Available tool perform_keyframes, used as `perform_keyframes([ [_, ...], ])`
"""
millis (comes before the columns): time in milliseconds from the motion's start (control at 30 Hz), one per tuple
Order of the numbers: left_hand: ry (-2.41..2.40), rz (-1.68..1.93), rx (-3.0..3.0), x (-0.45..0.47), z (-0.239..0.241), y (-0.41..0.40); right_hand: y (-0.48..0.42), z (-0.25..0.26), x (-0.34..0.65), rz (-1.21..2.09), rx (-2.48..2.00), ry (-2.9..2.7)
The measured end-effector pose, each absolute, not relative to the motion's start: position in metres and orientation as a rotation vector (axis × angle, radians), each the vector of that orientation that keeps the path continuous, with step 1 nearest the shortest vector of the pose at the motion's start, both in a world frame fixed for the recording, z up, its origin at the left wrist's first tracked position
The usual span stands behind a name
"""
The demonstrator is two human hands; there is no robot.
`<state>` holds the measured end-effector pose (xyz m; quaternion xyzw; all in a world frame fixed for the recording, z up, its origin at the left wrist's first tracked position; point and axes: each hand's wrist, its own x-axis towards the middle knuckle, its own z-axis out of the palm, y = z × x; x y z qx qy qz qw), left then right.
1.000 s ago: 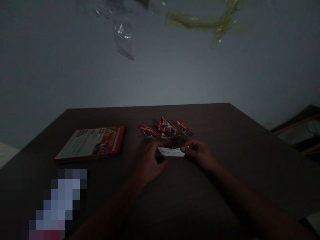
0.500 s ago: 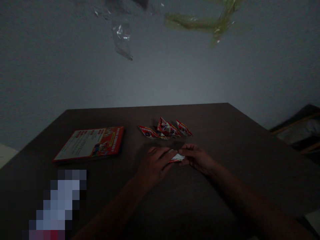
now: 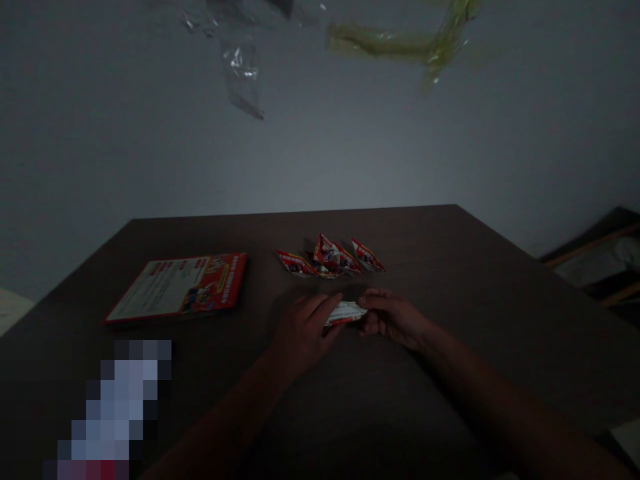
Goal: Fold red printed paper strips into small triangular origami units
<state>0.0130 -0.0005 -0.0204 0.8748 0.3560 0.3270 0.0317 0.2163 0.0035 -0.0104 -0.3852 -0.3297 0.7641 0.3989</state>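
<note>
A small white-and-red packet (image 3: 346,311) is held level between both hands over the table. My left hand (image 3: 307,330) closes on its left end, fingers across the top and thumb along the near side. Pinching the right end is my right hand (image 3: 393,317), with the thumb on top and the other fingers curled below. Just beyond the hands lie several red, pointed packets (image 3: 330,257) in a loose cluster, some leaning on each other. Dim light hides the fine print and the underside of the held packet.
A flat red box (image 3: 220,283) with a white printed panel lies on the left of the dark table (image 3: 425,240). A pixelated pale object (image 3: 123,400) is at the lower left. Behind stands a wall with clear and yellow tape (image 3: 385,41). Dark shelving (image 3: 600,247) is at the right.
My left hand has slid a little left along the packet, so more of its white face shows between the hands. The right hand stays nearly in place.
</note>
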Motion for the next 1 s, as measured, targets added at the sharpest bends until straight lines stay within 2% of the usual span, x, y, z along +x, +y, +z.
perform_keyframes([
  [133, 1.11, 1.046, 2.628, 0.011, -0.025, 0.002, 0.006, -0.014, 0.214, 1.752, -1.038, -0.96],
  [300, 1.139, 1.041, 2.476, 0.01, -0.026, 0.004, 0.004, -0.012, 0.219, 1.313, -1.129, -1.377],
  [533, 1.061, 0.94, 2.293, 0.01, -0.019, 0.003, -0.004, 0.002, 0.218, 0.781, -0.91, -1.932],
  [1000, 0.983, 0.67, 2.154, 0.009, -0.007, -0.001, -0.005, 0.002, 0.218, 0.689, -0.829, -2.106],
])
